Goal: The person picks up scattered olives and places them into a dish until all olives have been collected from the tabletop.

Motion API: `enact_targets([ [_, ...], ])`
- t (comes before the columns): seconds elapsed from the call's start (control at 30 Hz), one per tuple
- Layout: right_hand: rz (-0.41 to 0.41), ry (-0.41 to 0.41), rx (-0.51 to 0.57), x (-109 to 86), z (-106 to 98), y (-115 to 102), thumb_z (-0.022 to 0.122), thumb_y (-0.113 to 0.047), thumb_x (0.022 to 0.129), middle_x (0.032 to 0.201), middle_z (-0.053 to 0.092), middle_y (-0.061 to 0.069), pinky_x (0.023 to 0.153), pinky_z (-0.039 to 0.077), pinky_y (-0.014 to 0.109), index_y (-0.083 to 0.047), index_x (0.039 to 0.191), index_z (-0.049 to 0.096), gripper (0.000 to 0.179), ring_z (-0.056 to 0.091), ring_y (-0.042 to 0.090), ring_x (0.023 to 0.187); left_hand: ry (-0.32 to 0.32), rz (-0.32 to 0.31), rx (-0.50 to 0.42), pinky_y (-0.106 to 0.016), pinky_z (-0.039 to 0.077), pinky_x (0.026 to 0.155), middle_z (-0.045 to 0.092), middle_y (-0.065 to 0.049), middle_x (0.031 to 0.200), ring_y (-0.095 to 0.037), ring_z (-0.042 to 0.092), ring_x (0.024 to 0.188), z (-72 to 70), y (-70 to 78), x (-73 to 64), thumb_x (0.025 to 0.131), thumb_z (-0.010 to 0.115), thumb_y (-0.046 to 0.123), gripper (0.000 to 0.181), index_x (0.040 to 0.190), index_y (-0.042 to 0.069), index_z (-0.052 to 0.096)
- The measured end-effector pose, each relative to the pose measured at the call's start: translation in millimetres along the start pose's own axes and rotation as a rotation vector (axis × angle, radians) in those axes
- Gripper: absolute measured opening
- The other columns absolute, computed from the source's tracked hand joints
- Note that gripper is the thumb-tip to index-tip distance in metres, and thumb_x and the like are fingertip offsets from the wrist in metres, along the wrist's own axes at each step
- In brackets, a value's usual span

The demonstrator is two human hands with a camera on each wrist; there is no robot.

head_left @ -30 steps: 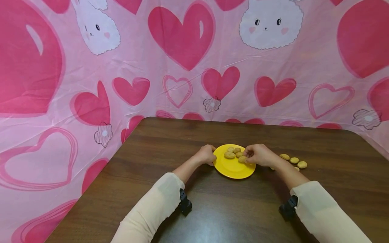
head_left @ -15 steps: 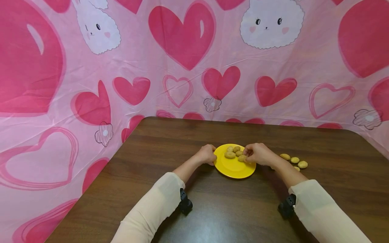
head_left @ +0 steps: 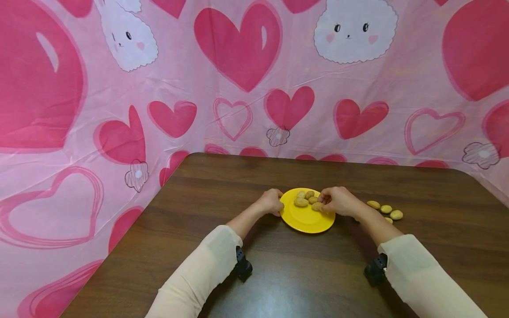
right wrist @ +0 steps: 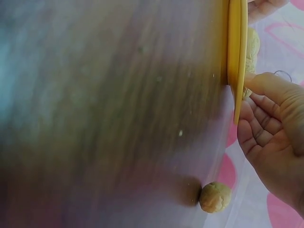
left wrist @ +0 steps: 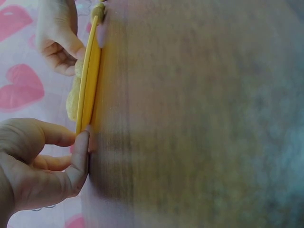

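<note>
On the table lies a yellow plate [head_left: 305,223] with several small tan potatoes [head_left: 301,202] on its far half. My left hand [head_left: 271,202] pinches the plate's left rim; in the left wrist view the thumb and fingers [left wrist: 80,159] close on the edge from both sides. From the right, my right hand [head_left: 337,202] reaches over the rim and holds a potato [head_left: 317,206] at its fingertips, down on the plate. The right wrist view shows the thumb [right wrist: 268,85] against that potato, with the other fingers curled beside the rim.
More small potatoes [head_left: 386,209] lie on the brown wooden table [head_left: 222,181] right of the plate, partly hidden by the right forearm. One potato [right wrist: 215,197] sits near the right hand. A pink heart-printed cloth [head_left: 238,115] hangs behind the table and along its left side.
</note>
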State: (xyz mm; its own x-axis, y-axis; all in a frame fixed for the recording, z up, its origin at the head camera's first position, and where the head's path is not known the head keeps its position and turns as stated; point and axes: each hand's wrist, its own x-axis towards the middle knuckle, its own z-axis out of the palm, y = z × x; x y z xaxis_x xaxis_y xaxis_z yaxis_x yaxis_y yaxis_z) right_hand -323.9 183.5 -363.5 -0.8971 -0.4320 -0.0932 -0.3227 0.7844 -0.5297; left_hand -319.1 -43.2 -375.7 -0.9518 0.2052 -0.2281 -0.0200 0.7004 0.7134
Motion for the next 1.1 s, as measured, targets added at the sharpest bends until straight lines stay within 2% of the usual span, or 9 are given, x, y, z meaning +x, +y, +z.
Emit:
enact_targets([
  [0.43,0.017,-0.012,0.02,-2.0,-2,0,0.071,-0.011,0.08,0.083,0.058,0.003,0.071,0.05,0.029,-0.005,0.095,0.064,0.018,0.051,0.019,0.076,0.002,0.0,0.006,-0.022,0.054,0.052,0.058,-0.012,0.092,-0.016,0.061,0.063,0.4,-0.1,1.0,0.083,0.058,-0.005,0.037,0.12,-0.005,0.055],
  [0.67,-0.006,-0.009,0.031,-3.7,-3,2,0.07,-0.007,0.08,0.085,0.059,0.003,0.072,0.052,0.03,-0.004,0.097,0.065,0.018,0.052,0.019,0.077,-0.003,-0.014,-0.008,-0.023,0.054,0.053,0.057,-0.012,0.095,-0.016,0.061,0.065,1.4,-0.1,0.8,0.083,0.058,-0.005,0.038,0.121,-0.005,0.053],
  [0.93,-0.1,0.071,-0.034,-6.3,-11,9,0.07,-0.006,0.079,0.083,0.061,0.003,0.068,0.053,0.03,0.0,0.094,0.065,0.017,0.055,0.018,0.075,0.001,0.017,-0.02,-0.024,0.055,0.053,0.058,-0.013,0.09,-0.018,0.062,0.065,0.7,-0.5,0.1,0.083,0.057,-0.006,0.035,0.118,-0.007,0.055],
  [1.1,-0.081,0.094,-0.003,-11.3,-18,12,0.069,-0.008,0.08,0.082,0.06,0.004,0.066,0.052,0.03,0.001,0.094,0.064,0.017,0.055,0.019,0.075,-0.004,0.004,-0.015,-0.024,0.055,0.054,0.058,-0.012,0.09,-0.017,0.062,0.066,0.6,-0.7,0.6,0.084,0.056,-0.005,0.035,0.119,-0.006,0.055],
])
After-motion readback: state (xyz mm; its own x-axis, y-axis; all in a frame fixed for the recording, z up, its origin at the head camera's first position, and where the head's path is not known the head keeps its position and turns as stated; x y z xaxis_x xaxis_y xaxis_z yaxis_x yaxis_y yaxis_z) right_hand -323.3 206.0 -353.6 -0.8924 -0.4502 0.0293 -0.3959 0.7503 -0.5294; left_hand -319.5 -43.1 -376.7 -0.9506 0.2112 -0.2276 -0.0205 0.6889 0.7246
